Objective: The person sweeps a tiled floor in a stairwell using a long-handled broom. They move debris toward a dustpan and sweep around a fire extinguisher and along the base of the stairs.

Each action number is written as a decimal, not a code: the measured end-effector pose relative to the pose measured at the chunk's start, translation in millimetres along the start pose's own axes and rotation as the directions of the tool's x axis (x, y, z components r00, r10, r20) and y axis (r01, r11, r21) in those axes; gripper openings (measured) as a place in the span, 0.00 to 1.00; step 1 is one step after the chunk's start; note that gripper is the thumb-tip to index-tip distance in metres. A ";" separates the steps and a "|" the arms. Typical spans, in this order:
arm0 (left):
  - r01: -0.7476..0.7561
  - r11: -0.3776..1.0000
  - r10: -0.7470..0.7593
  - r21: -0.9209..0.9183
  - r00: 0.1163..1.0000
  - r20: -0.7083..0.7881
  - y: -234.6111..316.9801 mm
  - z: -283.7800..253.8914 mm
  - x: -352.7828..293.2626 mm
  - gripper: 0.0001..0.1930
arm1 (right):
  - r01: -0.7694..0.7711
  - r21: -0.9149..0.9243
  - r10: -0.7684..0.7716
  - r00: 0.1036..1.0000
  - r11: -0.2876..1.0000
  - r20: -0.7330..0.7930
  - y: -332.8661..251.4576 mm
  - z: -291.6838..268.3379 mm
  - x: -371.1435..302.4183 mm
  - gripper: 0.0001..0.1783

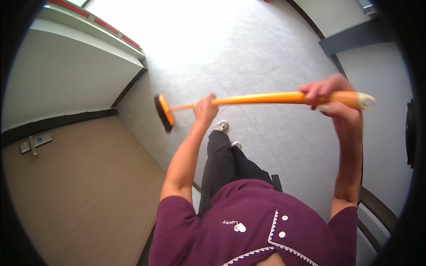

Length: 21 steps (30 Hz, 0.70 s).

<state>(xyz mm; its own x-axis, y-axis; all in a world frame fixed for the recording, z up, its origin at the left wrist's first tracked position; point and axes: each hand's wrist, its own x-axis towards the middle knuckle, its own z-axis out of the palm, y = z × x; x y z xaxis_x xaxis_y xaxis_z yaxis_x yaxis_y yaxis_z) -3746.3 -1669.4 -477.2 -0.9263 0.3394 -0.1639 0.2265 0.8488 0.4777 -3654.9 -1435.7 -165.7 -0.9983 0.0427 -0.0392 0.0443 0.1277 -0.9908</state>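
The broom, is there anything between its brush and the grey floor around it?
Nothing visible. The broom is held in both hands, left hand mid-handle, right hand near the top end. Its brush head sits over bare grey floor, near the wall corner; the shoes are apart from it.

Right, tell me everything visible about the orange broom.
The broom has a long, smooth orange handle, probably plastic, with a pale cap at its end. Its orange head carries dark bristles and sits low over the grey floor near a wall corner. The left hand grips mid-handle; the right hand grips near the cap.
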 end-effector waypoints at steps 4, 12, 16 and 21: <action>-0.218 0.971 0.188 -0.097 0.950 -0.248 46.7 -55.2 96.9 0.02 | 0.231 -0.264 -0.226 0.973 0.937 0.047 -55.5 -2.7 8.9 0.13; -0.492 0.856 0.472 -0.157 0.869 -0.146 183.2 -97.2 26.0 0.06 | -0.080 -0.358 0.014 0.983 0.930 -0.182 -142.8 -206.3 -80.4 0.10; -0.157 0.982 0.188 -0.104 0.814 0.549 122.1 -54.1 -31.5 0.10 | -0.126 0.127 0.138 0.986 0.984 -0.091 -30.4 -138.6 -43.8 0.09; -0.161 0.983 0.185 -0.093 0.789 0.586 96.1 2.6 -33.3 0.10 | -0.246 0.164 0.256 0.966 0.955 -0.040 -17.9 -106.3 3.0 0.06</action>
<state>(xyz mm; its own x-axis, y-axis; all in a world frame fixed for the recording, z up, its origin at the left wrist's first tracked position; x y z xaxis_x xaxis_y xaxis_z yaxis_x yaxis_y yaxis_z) -3693.0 -1598.1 -428.0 -0.5122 0.6621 -0.5470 0.3434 0.7417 0.5762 -3654.7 -1332.6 -134.3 -0.9515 0.1137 -0.2859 0.2818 -0.0513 -0.9581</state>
